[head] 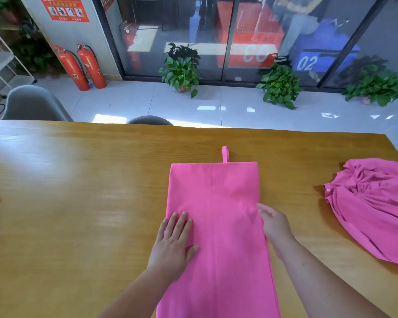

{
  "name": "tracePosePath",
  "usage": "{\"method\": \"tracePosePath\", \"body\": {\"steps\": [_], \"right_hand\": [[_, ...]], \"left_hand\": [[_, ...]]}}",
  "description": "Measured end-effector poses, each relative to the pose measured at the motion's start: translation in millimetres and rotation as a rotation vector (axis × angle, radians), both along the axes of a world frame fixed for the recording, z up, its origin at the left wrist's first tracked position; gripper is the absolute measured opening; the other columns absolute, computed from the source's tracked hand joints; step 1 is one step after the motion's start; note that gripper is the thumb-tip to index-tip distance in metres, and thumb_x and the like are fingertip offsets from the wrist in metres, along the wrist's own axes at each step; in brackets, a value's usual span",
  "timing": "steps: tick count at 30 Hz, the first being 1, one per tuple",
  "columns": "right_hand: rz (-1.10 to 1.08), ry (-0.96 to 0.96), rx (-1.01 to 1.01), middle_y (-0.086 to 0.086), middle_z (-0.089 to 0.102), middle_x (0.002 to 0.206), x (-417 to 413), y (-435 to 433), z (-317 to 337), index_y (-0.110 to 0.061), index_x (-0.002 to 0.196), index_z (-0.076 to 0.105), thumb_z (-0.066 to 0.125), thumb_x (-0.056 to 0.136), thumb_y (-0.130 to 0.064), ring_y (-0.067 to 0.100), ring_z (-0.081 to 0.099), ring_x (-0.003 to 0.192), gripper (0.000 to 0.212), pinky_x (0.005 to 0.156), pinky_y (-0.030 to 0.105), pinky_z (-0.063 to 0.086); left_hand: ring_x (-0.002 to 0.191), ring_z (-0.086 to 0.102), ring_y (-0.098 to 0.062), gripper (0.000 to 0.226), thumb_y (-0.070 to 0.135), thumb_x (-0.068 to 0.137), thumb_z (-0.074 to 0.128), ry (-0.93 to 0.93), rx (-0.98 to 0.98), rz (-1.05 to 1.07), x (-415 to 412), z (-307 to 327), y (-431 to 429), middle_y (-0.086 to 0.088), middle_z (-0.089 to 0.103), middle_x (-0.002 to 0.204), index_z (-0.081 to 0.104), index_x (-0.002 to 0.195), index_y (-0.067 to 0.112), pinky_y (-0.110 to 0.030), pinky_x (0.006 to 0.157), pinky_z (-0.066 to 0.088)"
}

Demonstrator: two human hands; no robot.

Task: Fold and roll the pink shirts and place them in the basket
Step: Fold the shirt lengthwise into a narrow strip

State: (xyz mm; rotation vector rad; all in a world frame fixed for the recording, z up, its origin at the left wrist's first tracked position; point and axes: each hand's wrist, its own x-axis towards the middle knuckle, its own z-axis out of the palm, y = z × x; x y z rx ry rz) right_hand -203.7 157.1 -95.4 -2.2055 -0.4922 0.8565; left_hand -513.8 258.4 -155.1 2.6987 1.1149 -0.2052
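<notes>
The only containers I see are the small pots on the tiled floor beyond the table: 1 under the left plant [180,72] and 1 under the right plant [375,88], each filled with green leaves; the middle plant [280,86] hides its pot. On the wooden table [78,180] in front of me lies the folded pink shirt [216,214], a long flat strip running from the near edge away from me, with a small loop [225,154] sticking out past its far end. My left hand [174,239] lies palm down on the strip's left side, fingers straight and only slightly spread, thumb out to the side, pressing the cloth flat and gripping nothing. My right hand [275,226] sits at the strip's right edge, its fingers [261,208] reaching onto the fabric; they are blurred, so I cannot tell whether they pinch the edge or just touch it. A 2nd pink shirt [375,207] lies crumpled on the table well to my right, apart from both hands. 2 red fire extinguishers [81,67] stand by the wall at far left.
</notes>
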Motion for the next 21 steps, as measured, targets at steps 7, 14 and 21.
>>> {"method": "tracePosePath", "body": {"steps": [7,14,21], "right_hand": [[-0.006,0.153,0.093,-0.011,0.071,0.100,20,23,-10,-0.035,0.134,0.071,0.070,0.098,-0.009,-0.003,0.065,0.081,0.044,0.087,0.030,0.058],[0.177,-0.559,-0.146,0.000,0.052,0.147,6,39,-37,-0.023,0.146,0.062,0.064,0.093,-0.003,0.030,0.056,0.125,0.057,0.103,0.042,0.050],[0.844,-0.778,-0.234,-0.003,-0.019,0.176,-28,37,-53,-0.031,0.170,-0.002,0.021,0.108,-0.069,0.021,-0.019,0.162,0.076,0.132,0.049,0.009]], "left_hand": [[0.164,-0.005,-0.027,0.078,0.068,0.107,0.029,-0.017,0.017,0.003,29,-8,22,-0.003,0.003,0.178,0.020,0.169,0.023,-0.053,0.130,0.010],[0.164,-0.007,-0.027,0.078,0.069,0.107,0.030,-0.029,0.025,0.021,51,-10,48,-0.002,-0.003,0.178,0.017,0.170,0.025,-0.054,0.131,0.011],[0.164,-0.008,-0.025,0.080,0.073,0.106,0.029,-0.076,0.045,-0.013,78,-8,69,0.001,-0.005,0.178,0.012,0.170,0.028,-0.054,0.131,0.012]]}}
